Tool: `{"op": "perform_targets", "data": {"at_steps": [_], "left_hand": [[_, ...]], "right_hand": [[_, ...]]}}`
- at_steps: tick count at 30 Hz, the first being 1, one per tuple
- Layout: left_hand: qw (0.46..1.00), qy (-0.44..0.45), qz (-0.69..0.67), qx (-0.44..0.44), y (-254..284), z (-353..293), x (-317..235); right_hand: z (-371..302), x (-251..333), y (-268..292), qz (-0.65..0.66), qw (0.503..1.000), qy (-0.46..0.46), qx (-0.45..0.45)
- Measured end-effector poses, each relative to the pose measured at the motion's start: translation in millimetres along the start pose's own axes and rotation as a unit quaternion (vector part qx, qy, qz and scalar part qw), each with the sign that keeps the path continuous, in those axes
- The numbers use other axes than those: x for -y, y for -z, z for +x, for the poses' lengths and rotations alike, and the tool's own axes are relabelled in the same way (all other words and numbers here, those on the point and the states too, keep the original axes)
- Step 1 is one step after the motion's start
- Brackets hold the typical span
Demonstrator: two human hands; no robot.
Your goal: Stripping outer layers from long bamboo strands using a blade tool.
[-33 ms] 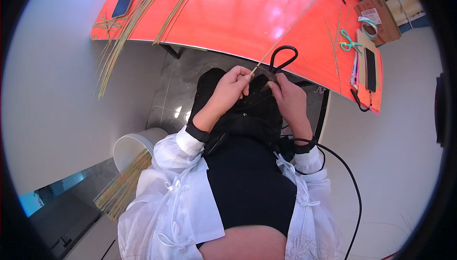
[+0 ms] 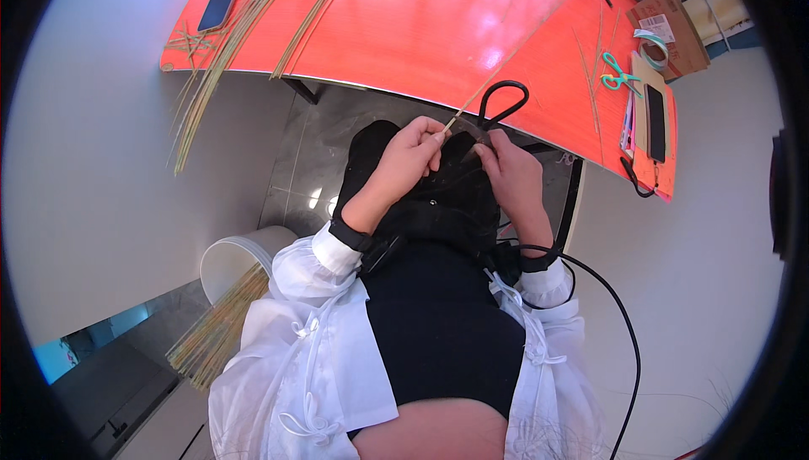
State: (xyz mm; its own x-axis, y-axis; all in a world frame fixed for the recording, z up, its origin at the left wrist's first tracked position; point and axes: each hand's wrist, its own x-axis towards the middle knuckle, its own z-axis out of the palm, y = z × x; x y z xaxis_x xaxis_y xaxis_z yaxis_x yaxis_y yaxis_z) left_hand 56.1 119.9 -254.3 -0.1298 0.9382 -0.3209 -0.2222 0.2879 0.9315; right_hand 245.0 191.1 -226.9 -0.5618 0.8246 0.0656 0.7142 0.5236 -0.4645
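My left hand (image 2: 409, 158) is closed, with thumb and fingers pinching a thin straw-coloured strip (image 2: 459, 112) that slants up and right over the red table. My right hand (image 2: 516, 175) is closed around the blade end of a pair of scissors (image 2: 525, 96). Its large black loop handle points away from me, toward the table edge. A dark blade reaches toward the strip beside my left fingertips; whether it touches the strip I cannot tell. Both hands are close together above my lap, in front of the table's near edge.
On the red table (image 2: 404, 30) lie bundles of long strips (image 2: 226, 47), a phone (image 2: 222, 2), green-handled scissors (image 2: 621, 77), a tape roll (image 2: 653, 51) and another dark phone (image 2: 655, 123). A white bucket (image 2: 221, 256) of strips stands at lower left. A black cable (image 2: 619, 304) hangs from my right wrist.
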Motion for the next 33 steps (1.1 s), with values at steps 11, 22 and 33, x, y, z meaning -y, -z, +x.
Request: {"op": "perform_targets", "data": {"at_steps": [11, 22, 33], "left_hand": [[0.994, 0.037, -0.102, 0.017, -0.8, -9.1, 3.7], [0.986, 0.039, -0.162, 0.014, -9.5, -15.0, 7.8], [0.982, 0.063, -0.173, 0.040, -5.0, -18.0, 9.3]], "right_hand": [[-3.4, -8.8, 6.9, 0.066, 0.994, -0.090, 0.020], [-7.9, -4.0, -2.9, 0.036, 0.999, -0.009, 0.014], [0.9, -3.4, -2.0, -0.012, 1.000, -0.023, -0.013]]}}
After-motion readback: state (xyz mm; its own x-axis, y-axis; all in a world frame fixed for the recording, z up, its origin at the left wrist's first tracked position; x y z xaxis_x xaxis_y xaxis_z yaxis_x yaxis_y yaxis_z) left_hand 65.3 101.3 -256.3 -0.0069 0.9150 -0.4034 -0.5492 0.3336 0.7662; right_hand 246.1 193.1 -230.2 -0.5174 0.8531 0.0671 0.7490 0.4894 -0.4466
